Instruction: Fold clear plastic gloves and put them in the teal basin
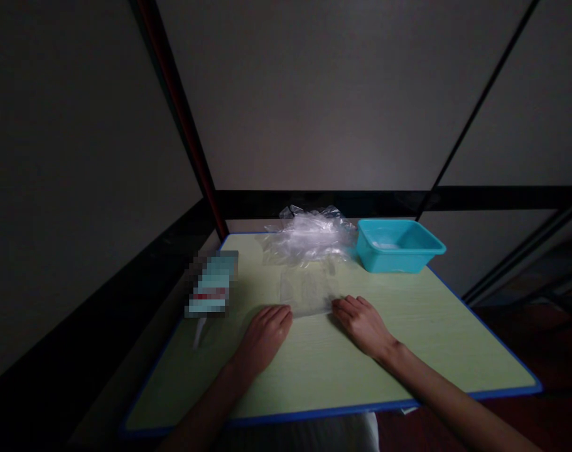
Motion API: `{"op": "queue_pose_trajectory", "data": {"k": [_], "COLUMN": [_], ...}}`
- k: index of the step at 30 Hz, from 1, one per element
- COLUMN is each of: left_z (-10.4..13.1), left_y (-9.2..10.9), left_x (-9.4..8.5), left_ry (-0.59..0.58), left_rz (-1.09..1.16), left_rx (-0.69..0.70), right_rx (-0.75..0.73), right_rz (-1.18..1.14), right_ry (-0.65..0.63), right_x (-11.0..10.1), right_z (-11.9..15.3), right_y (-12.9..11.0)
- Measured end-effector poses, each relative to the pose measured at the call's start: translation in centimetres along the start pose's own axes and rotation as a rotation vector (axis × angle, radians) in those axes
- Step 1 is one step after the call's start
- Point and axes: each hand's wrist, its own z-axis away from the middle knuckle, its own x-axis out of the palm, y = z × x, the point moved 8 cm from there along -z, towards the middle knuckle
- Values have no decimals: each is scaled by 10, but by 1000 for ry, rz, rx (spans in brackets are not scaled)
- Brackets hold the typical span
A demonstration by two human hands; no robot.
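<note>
A clear flat plastic bag [308, 290] lies spread on the table between my hands. My left hand [265, 331] is closed at the bag's near left corner, its fingers bent together over the edge. At the near right corner, my right hand [363, 323] is closed on the bag in the same way, with the thumb hidden beneath the fingers. Just beyond the flat bag rises a crumpled heap of clear plastic bags [314, 237].
A turquoise plastic basin [392, 258] stands at the back right, with something pale inside. At the left edge lies a blurred-out light blue item [213, 285], a pale strip [199, 331] below it. The pale green table [342, 380] has a blue rim; walls stand behind and left.
</note>
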Motion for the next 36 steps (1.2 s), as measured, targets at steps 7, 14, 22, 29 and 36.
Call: {"op": "queue_pose_trajectory", "data": {"k": [7, 14, 22, 29, 36], "left_z": [-1, 1, 2, 1, 4], "left_y": [-1, 0, 0, 0, 0], "left_x": [0, -4, -7, -12, -11], "left_ry": [-29, 27, 101, 127, 83], "left_rz": [-47, -23, -27, -20, -30], "left_rx": [-11, -6, -18, -16, -34], "right_rx": [-13, -20, -33, -40, -112], "right_rz": [31, 24, 9, 8, 6], "right_ry": [9, 53, 101, 134, 77], "right_x": [-1, -3, -6, -8, -9], "right_z": [2, 4, 5, 6, 9], "right_y": [0, 0, -1, -1, -7]}}
